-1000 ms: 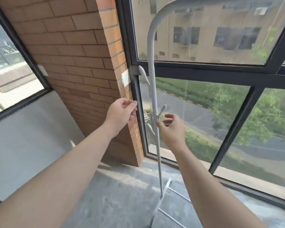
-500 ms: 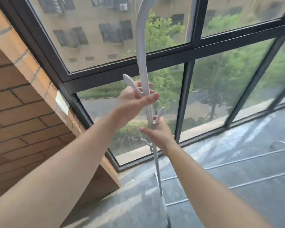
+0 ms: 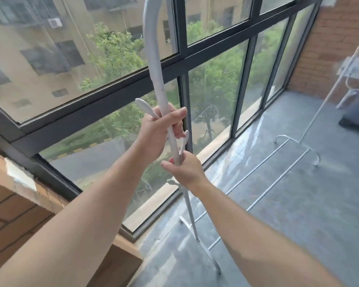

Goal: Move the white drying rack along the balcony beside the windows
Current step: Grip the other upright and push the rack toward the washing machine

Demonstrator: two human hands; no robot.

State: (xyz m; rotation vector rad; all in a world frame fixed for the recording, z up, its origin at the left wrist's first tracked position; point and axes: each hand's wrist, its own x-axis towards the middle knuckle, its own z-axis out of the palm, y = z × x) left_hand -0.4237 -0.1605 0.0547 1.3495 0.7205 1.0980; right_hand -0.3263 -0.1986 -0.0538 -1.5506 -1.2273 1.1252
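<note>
The white drying rack (image 3: 156, 67) stands beside the windows; its near upright pole rises past the top of the view and carries small white hooks. My left hand (image 3: 158, 129) is wrapped around this pole just below the upper hook. My right hand (image 3: 187, 168) grips the same pole lower down, under a second hook. The pole's foot (image 3: 207, 253) rests on the grey floor. Two thin white base rails (image 3: 263, 177) run along the floor to the rack's far upright (image 3: 338, 83) at the right, which looks blurred.
Dark-framed windows (image 3: 184, 65) line the left side down to a low sill. A brick pillar (image 3: 19, 204) is close at lower left, and a brick wall (image 3: 330, 44) closes the far end. A dark blue object (image 3: 356, 112) lies at the far right. Grey floor (image 3: 288, 214) stretches ahead.
Both hands went from open near the pole to gripping it, left above right. The view swung right, away from the brick pillar, showing the balcony's length.
</note>
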